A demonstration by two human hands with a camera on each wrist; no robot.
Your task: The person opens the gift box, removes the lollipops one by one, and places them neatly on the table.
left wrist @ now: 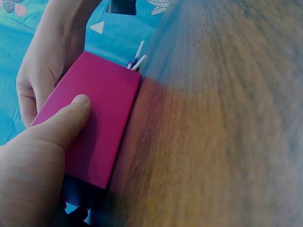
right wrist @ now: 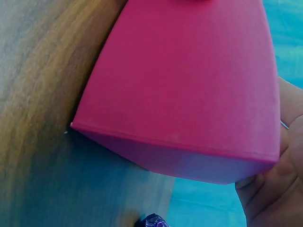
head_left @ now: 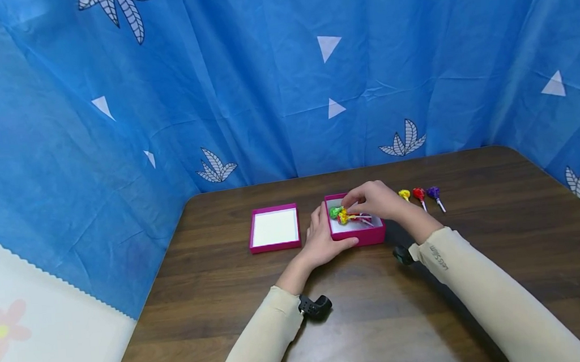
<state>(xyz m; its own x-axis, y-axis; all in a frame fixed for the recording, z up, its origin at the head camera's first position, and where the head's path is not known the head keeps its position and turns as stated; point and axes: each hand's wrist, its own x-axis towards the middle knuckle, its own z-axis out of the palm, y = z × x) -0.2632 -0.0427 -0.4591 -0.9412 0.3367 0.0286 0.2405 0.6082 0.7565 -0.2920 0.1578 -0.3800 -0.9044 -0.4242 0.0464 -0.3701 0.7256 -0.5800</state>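
Observation:
An open magenta box with a white inside stands on the table, several wrapped lollipops lying in it. Green and yellow heads show at its left, with sticks toward the right. My left hand grips the box's near left corner, thumb across the front wall and fingers along the left side. Reaching over the right part of the box, my right hand has its fingertips pinched beside the green lollipop. A thin pale stick shows against that hand in the right wrist view.
Left of the box lies a magenta lid, white inside facing up. Yellow, red and purple lollipops lie on the wooden table to the right. A blue curtain hangs behind the table.

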